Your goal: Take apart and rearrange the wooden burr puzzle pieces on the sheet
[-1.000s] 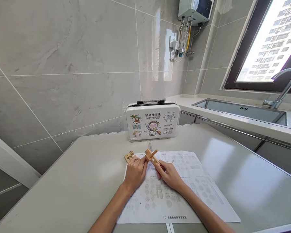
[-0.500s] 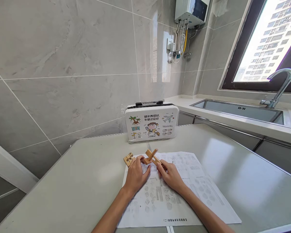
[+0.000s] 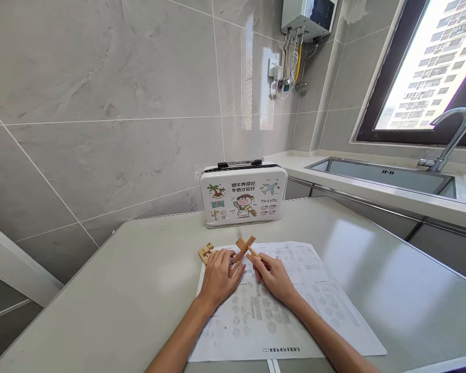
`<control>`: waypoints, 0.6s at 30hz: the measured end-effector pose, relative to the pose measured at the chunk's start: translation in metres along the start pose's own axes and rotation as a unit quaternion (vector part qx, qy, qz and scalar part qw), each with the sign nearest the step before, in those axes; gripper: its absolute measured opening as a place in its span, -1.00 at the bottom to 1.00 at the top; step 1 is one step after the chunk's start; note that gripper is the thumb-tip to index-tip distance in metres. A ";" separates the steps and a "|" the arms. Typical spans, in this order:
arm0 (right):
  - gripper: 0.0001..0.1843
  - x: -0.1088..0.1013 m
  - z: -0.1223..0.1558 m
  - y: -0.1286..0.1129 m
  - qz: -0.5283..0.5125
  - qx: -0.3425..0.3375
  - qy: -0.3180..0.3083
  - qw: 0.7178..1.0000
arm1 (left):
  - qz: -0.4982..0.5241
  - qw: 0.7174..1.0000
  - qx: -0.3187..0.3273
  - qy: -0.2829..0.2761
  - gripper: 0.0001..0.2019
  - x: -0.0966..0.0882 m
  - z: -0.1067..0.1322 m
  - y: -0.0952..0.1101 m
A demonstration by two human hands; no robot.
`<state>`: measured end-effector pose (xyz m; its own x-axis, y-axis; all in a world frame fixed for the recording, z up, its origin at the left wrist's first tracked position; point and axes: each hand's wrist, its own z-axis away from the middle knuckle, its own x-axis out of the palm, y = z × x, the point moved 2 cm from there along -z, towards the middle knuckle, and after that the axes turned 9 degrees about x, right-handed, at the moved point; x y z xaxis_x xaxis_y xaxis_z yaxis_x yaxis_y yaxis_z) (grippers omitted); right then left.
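Two crossed wooden puzzle sticks (image 3: 245, 248) form an X just above a printed instruction sheet (image 3: 295, 305) on the pale table (image 3: 112, 295). My left hand (image 3: 218, 277) pinches the lower left end of the cross. My right hand (image 3: 274, 276) pinches its lower right end. A second small cluster of wooden puzzle pieces (image 3: 205, 252) lies on the table at the sheet's far left corner, just beyond my left hand and apart from it.
A white tin case (image 3: 244, 196) with cartoon travel pictures stands upright at the table's far edge against the tiled wall. A steel sink (image 3: 388, 176) with a tap (image 3: 448, 137) lies to the right, below a window. A water heater (image 3: 308, 15) hangs high on the wall.
The two sticks went from one overlapping bundle to a plain X held by both hands. The hands stayed in nearly the same place over the sheet.
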<state>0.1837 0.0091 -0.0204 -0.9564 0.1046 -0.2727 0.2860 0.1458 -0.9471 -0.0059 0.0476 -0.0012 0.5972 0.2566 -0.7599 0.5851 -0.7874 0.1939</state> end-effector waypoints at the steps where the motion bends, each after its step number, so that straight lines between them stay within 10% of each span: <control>1: -0.50 0.000 0.000 0.000 0.002 -0.002 -0.005 1.000 | -0.009 1.000 0.005 -0.006 -0.87 0.000 0.000 0.000; 18: -0.45 0.003 0.000 0.000 -0.001 0.009 -0.038 0.999 | -0.012 1.000 -0.014 0.002 -0.73 -0.004 -0.003 0.003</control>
<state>0.1808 0.0091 -0.0210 -0.9591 0.0284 -0.2815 0.2828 0.1285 -0.9505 -0.0052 0.0453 0.0043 0.5848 0.2771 -0.7624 0.6138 -0.7656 0.1925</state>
